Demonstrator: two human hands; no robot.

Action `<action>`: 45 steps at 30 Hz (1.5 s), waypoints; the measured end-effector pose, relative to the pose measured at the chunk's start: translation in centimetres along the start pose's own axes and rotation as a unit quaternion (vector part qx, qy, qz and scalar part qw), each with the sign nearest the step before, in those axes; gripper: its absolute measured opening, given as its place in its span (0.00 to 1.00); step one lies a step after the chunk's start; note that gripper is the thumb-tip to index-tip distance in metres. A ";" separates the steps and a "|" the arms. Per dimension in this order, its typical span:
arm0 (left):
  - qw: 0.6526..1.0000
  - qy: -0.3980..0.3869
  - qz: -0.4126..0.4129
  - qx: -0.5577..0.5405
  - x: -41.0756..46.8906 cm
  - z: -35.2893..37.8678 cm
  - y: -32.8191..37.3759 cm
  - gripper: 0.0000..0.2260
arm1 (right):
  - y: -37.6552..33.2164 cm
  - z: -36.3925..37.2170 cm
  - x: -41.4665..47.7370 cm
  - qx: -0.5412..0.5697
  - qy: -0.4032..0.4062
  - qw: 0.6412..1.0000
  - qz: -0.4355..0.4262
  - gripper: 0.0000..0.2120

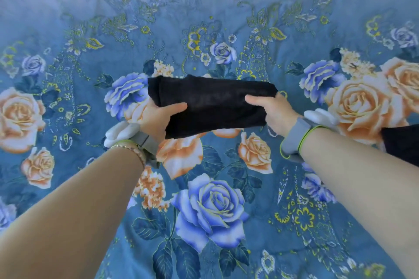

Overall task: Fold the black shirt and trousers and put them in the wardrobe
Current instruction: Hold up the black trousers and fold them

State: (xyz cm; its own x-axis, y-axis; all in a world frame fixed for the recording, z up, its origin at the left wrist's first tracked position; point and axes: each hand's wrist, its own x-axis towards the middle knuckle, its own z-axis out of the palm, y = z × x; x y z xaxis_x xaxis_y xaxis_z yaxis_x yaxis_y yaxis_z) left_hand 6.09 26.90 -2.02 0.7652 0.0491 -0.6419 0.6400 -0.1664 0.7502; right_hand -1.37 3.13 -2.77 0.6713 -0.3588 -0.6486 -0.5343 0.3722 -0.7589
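Note:
A folded black garment [213, 104], a compact rectangular bundle, is held up above the bed in the middle of the view. My left hand [158, 118] grips its left end, thumb on top and fingers underneath. My right hand [274, 111] grips its right end the same way. I cannot tell whether this bundle is the shirt or the trousers. A second piece of black cloth [401, 145] lies at the right edge of the view, behind my right forearm, mostly cut off.
The blue floral bedsheet [204, 210] with large peach and blue roses fills the whole view beneath my arms. Grey bands with white attachments sit on both wrists. No wardrobe is in view.

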 end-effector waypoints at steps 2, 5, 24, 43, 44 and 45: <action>0.997 -0.001 0.038 0.067 -1.7 -0.5 -1.5 0.37 | 1.6 -1.2 -1.6 -0.035 -0.003 0.999 0.000 0.14; 0.981 -0.012 0.046 0.188 -3.7 -1.2 -8.1 0.36 | 7.2 -3.3 -4.0 -0.132 0.020 0.990 0.054 0.16; 0.971 0.030 -0.133 0.196 -8.2 -4.6 -19.2 0.24 | 18.0 -5.1 -8.4 -0.314 0.085 0.935 0.139 0.21; 0.971 -0.083 -0.149 0.166 -4.8 0.8 -10.9 0.47 | 10.1 -6.0 -10.1 -0.258 0.191 0.945 0.062 0.23; 0.971 -0.094 -0.141 0.170 -5.6 2.0 -9.5 0.49 | 8.8 -6.8 -10.7 -0.267 0.206 0.940 0.053 0.24; 0.972 -0.095 -0.137 0.166 -7.1 3.6 -7.7 0.53 | 7.4 -7.8 -11.4 -0.264 0.217 0.939 0.044 0.24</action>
State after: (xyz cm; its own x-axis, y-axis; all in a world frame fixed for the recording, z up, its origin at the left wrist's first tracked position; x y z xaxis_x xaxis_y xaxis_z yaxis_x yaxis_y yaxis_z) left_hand -4.50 24.34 -3.85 0.5220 -0.0421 -0.8519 0.7360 -0.4825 0.4748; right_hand -16.96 3.33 -1.46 0.4013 -0.7047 -0.5851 -0.8345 -0.0180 -0.5506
